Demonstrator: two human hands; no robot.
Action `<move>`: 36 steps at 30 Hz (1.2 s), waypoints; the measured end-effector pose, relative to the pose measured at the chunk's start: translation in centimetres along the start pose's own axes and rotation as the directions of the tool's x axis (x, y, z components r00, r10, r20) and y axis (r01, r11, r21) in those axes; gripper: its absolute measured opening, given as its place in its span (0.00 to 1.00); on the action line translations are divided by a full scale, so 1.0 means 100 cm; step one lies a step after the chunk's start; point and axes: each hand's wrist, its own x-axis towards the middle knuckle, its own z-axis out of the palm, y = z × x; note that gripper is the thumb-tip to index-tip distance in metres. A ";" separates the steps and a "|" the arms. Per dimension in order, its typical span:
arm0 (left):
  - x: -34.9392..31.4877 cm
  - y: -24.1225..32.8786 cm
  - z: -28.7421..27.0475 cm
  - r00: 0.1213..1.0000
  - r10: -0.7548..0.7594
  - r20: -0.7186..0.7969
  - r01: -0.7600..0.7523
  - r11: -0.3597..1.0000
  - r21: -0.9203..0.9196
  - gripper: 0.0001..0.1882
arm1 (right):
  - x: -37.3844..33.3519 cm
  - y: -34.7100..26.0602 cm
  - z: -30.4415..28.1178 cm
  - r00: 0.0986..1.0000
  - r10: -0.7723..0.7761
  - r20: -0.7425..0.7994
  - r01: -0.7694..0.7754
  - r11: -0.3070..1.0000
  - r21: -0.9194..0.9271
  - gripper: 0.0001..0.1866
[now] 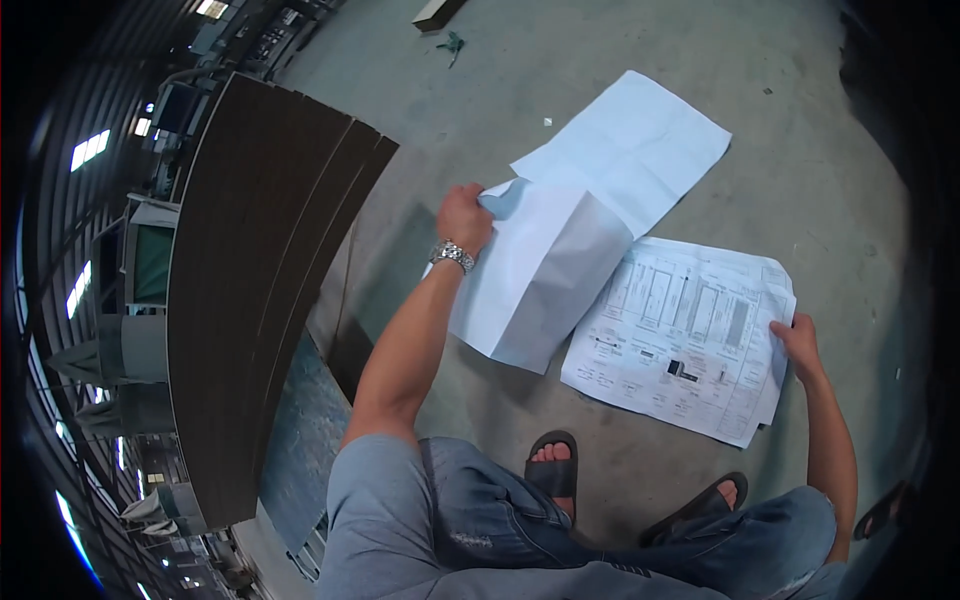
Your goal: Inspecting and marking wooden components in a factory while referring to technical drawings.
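Observation:
My left hand [466, 221], with a metal-band watch [453, 255] on its wrist, is closed on the upper left edge of a creased white sheet [545, 265]. That sheet bends along a fold, and its lower part hangs toward my feet. In my right hand [797, 342] is the right edge of a stack of printed drawing sheets [690, 335], thumb on top. Line diagrams and small blocks of print cover the top sheet. Beyond both lies another blank-looking white sheet [640, 150] on the floor, partly covered by the creased one.
A stack of dark brown boards [270, 260] stands close on my left, over a blue-grey surface [305, 430]. Grey concrete floor [800, 190] spreads ahead. Farther off are a small green object [452, 46] and a box-like piece [437, 13]. My sandalled feet [552, 468] are below the papers.

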 end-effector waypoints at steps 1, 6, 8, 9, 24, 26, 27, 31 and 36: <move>-0.001 -0.003 -0.002 1.000 -0.006 -0.010 0.006 1.000 -0.003 0.14 | 0.003 0.002 0.003 1.000 -0.015 0.009 0.015 1.000 0.007 0.15; -0.004 -0.009 -0.007 1.000 -0.017 0.007 0.017 1.000 0.017 0.14 | 0.004 0.000 0.008 1.000 -0.020 0.024 0.019 1.000 0.025 0.16; -0.001 -0.001 -0.002 0.999 -0.021 0.041 0.021 1.000 0.017 0.15 | 0.000 0.003 0.002 1.000 0.000 -0.002 0.000 1.000 0.010 0.16; 0.001 0.000 -0.001 0.999 -0.010 0.049 0.010 1.000 0.002 0.15 | 0.004 0.013 -0.001 1.000 -0.004 -0.016 0.004 0.999 -0.032 0.16; 0.016 -0.029 0.004 0.983 0.167 -0.073 -0.171 0.984 -0.051 0.14 | 0.005 -0.002 0.009 0.997 0.056 -0.057 -0.065 0.984 -0.166 0.20; 0.016 -0.031 0.007 0.980 0.181 -0.078 -0.184 0.982 -0.033 0.14 | 0.006 0.002 0.006 0.998 0.048 -0.041 -0.054 0.982 -0.179 0.20; 0.017 -0.032 0.007 0.977 0.198 -0.084 -0.199 0.980 -0.012 0.14 | 0.007 0.003 0.007 0.998 0.047 -0.042 -0.054 0.982 -0.180 0.20; 0.016 -0.039 0.006 0.980 0.188 -0.059 -0.189 0.982 -0.017 0.13 | 0.009 0.005 0.011 0.998 0.047 -0.046 -0.054 0.982 -0.180 0.20; 0.017 -0.037 0.009 0.977 0.202 -0.068 -0.202 0.979 0.008 0.13 | 0.012 0.010 0.010 0.998 0.046 -0.050 -0.053 0.986 -0.158 0.20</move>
